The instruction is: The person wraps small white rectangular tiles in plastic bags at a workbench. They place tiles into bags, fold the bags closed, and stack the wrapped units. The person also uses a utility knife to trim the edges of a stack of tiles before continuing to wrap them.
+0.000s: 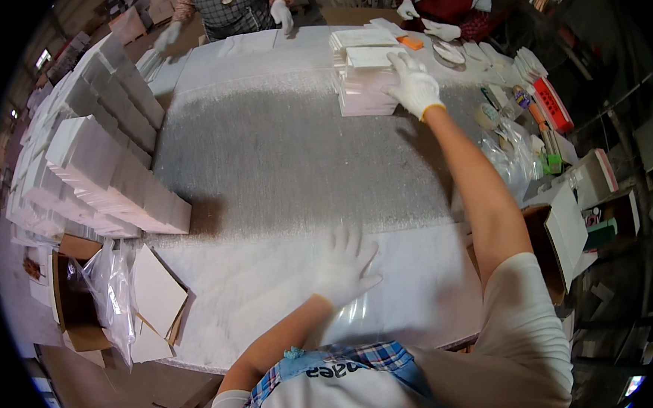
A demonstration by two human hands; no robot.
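Touching the stack, the right hand meets its right edge; finger grip cannot be told. The left hand spreads its fingers over the table.

From where I stand, the widest free room on the bench lies left of the short pile of white slabs, a grey stretch a hand could cross low. Well left of the pile, tall slab stacks wall off that side. The pile's own right side is blocked by the right fingers, and the bare forearm bars the way nearer the person. Farther right of the pile, a clear plastic bag and a red basket crowd the surface. Nearer than the pile, the spread left fingers interrupt an open pale strip. Beyond it, right of its line, a co-worker's gloved hand narrows the passage.
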